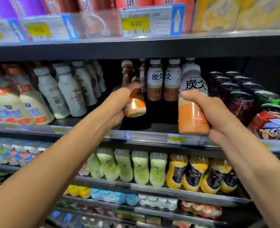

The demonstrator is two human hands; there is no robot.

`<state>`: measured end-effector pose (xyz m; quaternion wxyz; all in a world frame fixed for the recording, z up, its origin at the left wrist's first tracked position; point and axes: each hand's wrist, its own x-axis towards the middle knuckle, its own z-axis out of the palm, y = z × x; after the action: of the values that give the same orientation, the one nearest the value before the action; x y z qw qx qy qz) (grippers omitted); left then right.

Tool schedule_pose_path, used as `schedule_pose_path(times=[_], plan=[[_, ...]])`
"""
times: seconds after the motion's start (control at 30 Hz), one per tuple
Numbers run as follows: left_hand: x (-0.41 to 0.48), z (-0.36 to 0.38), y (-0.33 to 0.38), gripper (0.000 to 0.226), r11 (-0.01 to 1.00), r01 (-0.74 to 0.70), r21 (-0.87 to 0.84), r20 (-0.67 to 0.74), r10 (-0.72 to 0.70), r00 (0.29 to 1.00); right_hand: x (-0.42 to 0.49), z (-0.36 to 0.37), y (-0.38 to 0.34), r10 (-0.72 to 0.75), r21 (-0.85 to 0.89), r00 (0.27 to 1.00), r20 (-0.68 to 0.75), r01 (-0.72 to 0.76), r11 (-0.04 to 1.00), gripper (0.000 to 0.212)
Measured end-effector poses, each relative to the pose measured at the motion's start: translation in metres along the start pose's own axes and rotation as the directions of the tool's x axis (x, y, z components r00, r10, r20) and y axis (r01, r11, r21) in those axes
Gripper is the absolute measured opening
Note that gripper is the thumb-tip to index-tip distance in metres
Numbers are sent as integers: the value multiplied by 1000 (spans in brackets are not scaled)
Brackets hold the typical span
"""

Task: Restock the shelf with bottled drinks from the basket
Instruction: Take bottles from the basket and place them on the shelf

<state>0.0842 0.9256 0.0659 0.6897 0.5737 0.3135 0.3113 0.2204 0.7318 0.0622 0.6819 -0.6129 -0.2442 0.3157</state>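
The left hand (119, 102) curls round an amber bottle (135, 104), blurred, raised over the shelf floor with its cap tipped slightly left. The right hand (218, 116) grips an orange-labelled bottle (191, 112), upright, with its base at the shelf rail (144, 135). Between the two hands lies a dark gap, and matching bottles (154, 79) stand at its back. The right bottle, low and already upright, looks nearer to being set down. No basket is in view.

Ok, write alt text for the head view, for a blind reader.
At a store shelf, the left hand holds a tilted bottle in a dark gap and the right hand holds an upright bottle at the front edge. Matching bottles stand behind, white bottles to the left, cans to the right.
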Motion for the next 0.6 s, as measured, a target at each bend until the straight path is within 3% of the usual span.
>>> schedule_pose_path(times=[0.07, 0.13, 0.23, 0.3, 0.37, 0.43, 0.6], plan=[[26, -2, 0, 32, 999, -16, 52, -44, 18, 999, 20, 6, -2, 8, 13, 996, -85, -7, 1000, 26], [49, -6, -5, 61, 990, -23, 138, -96, 37, 995, 41, 12, -2, -37, 14, 989, -147, 39, 999, 36], [83, -13, -12, 58, 967, -83, 240, -106, 111, 988, 67, 13, -6, -129, -52, 961, -246, 119, 991, 39], [106, -19, -15, 80, 959, -69, 274, -112, 103, 988, 80, 11, -10, -141, -120, 960, -241, 115, 986, 48], [137, -28, -21, 92, 962, -79, 263, -115, 112, 987, 90, 7, -14, -148, -209, 965, -215, 103, 972, 39], [158, -33, -24, 92, 959, -78, 272, -126, 116, 985, 102, 0, -16, -148, -261, 968, -202, 93, 961, 28], [167, -28, -21, 88, 953, -162, 256, -128, 199, 971, 138, -5, -9, -142, -338, 946, -293, 37, 941, 35]])
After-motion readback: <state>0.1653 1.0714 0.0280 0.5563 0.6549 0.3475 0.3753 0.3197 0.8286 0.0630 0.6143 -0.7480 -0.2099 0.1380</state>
